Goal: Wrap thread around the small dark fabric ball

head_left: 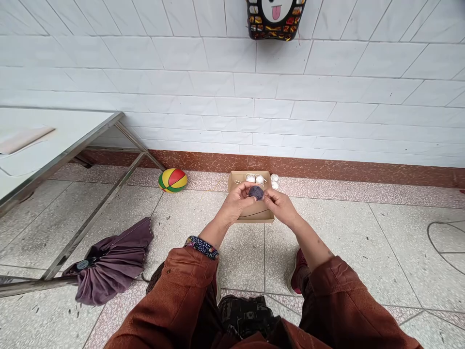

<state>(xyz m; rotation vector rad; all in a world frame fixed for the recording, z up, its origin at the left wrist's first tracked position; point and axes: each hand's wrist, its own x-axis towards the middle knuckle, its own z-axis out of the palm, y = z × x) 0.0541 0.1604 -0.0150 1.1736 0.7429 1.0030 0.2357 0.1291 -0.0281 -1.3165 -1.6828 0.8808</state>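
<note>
A small ball of dark purple-grey yarn [256, 193] is held up over the cardboard box [250, 219]. My left hand [237, 199] is closed around its left side, thumb in front and fingers behind. At the ball's right edge, the fingertips of my right hand [280, 204] are pinched together on the yarn; the exact grip is too small to see. Beneath my hands, a dark strand [254, 214] crosses the box floor. White balls of yarn [259, 179] sit at the back of the box, partly hidden by my hands.
Two white balls [275, 182] lie just outside the box. A colourful ball [173, 180] rests by the wall. On the left are a metal-framed table [105, 118] and a folded purple umbrella [112, 266]. A black basket [272, 31] hangs above; a wire frame [441, 252] stands right.
</note>
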